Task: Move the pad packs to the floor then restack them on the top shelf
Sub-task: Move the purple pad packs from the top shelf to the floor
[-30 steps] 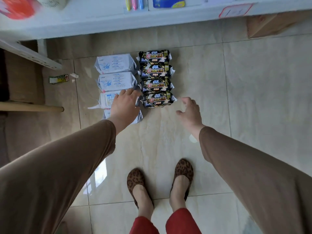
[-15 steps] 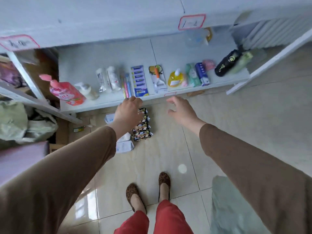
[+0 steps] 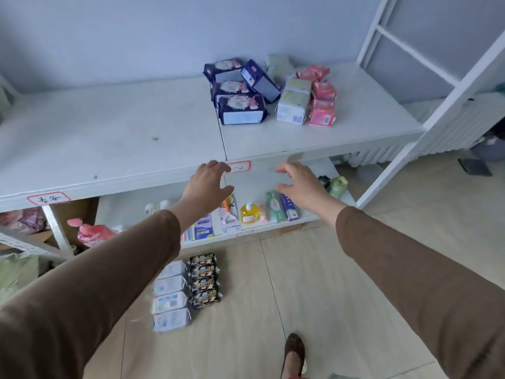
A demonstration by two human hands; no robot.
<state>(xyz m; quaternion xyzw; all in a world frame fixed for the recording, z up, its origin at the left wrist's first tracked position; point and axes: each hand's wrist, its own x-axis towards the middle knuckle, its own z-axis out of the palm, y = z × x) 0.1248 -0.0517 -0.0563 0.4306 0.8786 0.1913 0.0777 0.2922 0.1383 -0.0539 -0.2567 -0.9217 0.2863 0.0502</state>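
On the floor, 2 rows of pad packs (image 3: 187,292) ran toward the top shelf (image 3: 109,149).
Left hand (image 3: 206,187) and right hand (image 3: 299,184) hung released, holding nothing, at its front edge.

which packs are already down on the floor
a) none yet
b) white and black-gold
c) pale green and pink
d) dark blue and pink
b: a row of white packs lies beside a row of black-gold packs on the floor below the shelves.
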